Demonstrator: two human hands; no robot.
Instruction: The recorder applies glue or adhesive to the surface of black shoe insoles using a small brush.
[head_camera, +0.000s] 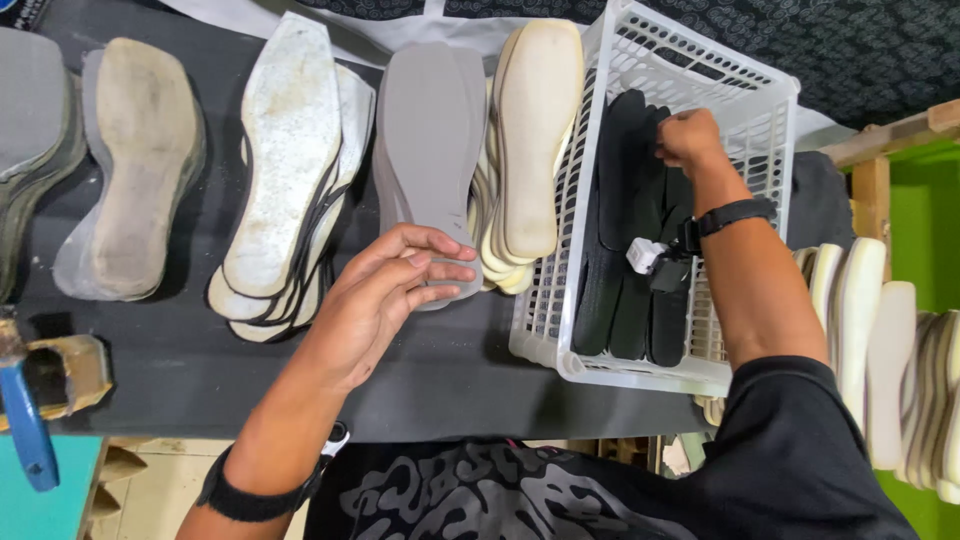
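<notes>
Head view: right hand (688, 137) closed on the top of black insoles (632, 230) standing in a white basket (745, 110) on the bench (440, 370). Left hand (385, 290) half open, empty, fingertips touching the grey insole stack (430, 140); cream soles (535, 140) lay between stack and basket.

— What colours are in front of you?
— Black insoles (630, 250) in my white basket (740, 90), a grey insole (430, 140), cream soles (535, 140), dark grey table (430, 370).
— Any pattern?
— Grey swirls on my black shirt (480, 495).
</notes>
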